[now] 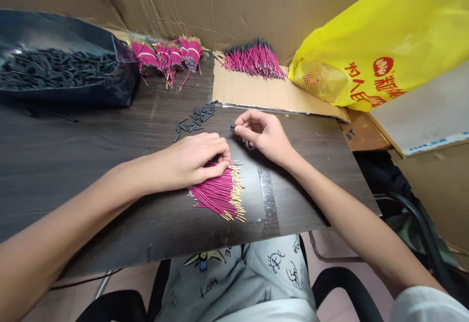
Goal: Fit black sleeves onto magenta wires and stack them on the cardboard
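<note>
Left hand (198, 158): lies knuckles up on the upper edge of the pink wires (220, 195), fingers drawn together and pinched on the topmost strands
Pink wires: a loose fan on the surface (91, 165) just in front of the person, gold tips pointing right, partly covered by the left hand
Right hand (266, 134): raised a little above the surface, just right of the left hand, thumb and forefinger clamped on a short black sleeve (232, 127); the other fingers are curled in
Black sleeve: sticks out leftward from the right fingertips, above the wires and apart from them
Loose sleeves (196, 119): a small scatter on the surface behind both hands
Dark bag (66, 75): far left, full of the same black sleeves
Banded bundles (166, 58): pink wires tied in bunches at the back, beside the dark bag
Cardboard sheet (264, 95): at the back right, carrying a spread of black-tipped wires (252, 60)
Yellow bag (384, 43): at the right, beside the cardboard sheet
</note>
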Demonstrator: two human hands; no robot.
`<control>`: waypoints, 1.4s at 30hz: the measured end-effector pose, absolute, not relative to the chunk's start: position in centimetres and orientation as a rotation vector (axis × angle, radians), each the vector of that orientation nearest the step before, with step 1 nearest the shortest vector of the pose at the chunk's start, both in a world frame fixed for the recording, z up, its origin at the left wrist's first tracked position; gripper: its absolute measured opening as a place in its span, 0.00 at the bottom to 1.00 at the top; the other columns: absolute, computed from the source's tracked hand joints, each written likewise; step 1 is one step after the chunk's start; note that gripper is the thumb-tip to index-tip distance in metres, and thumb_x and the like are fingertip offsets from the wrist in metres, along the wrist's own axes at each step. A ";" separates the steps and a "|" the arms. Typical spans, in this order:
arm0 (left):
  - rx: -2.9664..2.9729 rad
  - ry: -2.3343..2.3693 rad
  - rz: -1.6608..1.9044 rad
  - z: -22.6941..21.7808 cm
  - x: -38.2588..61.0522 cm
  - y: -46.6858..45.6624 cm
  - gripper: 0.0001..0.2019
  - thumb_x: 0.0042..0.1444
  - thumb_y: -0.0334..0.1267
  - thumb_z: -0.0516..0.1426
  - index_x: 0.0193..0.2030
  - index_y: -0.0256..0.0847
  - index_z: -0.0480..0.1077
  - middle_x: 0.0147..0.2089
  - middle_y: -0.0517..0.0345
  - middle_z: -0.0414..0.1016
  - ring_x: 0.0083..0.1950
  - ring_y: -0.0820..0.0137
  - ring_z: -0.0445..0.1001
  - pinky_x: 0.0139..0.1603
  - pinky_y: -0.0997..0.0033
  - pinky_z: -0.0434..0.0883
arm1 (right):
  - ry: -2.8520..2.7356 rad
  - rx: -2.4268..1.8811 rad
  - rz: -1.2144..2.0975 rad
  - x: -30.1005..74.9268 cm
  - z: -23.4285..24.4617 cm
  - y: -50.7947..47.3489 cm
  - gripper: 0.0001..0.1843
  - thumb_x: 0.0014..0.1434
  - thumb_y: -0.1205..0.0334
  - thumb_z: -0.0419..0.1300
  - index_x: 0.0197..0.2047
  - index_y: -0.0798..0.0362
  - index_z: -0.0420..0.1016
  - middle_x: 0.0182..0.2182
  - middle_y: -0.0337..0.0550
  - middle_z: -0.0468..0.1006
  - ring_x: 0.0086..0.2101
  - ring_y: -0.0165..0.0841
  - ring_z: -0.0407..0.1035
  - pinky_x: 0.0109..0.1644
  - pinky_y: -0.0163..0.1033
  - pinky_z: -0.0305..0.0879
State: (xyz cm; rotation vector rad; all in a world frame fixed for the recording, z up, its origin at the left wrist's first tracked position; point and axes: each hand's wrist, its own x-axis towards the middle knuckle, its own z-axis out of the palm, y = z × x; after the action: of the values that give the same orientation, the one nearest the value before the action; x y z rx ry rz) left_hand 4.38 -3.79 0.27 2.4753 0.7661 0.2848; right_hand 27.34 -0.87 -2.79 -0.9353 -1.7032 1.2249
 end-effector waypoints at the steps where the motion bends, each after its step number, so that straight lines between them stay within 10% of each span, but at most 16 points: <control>1: 2.472 0.769 0.279 0.3 4.4 -3.8 0.08 0.69 0.37 0.53 0.39 0.39 0.71 0.37 0.57 0.71 0.40 0.67 0.68 0.45 0.67 0.61 | -1.704 -0.937 1.223 27.3 -2.8 -0.9 0.09 0.61 0.59 0.66 0.41 0.56 0.75 0.30 0.39 0.77 0.30 0.28 0.68 0.35 0.36 0.66; 42: 2.367 0.782 0.218 1.3 4.1 -3.5 0.07 0.64 0.39 0.57 0.39 0.43 0.76 0.39 0.57 0.77 0.41 0.67 0.73 0.45 0.69 0.65 | -1.755 -0.946 1.184 27.4 -2.8 -0.8 0.09 0.61 0.59 0.65 0.40 0.55 0.75 0.32 0.42 0.77 0.34 0.31 0.69 0.35 0.36 0.66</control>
State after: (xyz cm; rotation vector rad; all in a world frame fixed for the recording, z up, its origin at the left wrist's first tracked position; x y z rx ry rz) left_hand 4.09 -3.46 1.27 2.3668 0.7823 0.2177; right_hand 27.39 -0.83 -2.84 -0.9463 -1.7550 1.1845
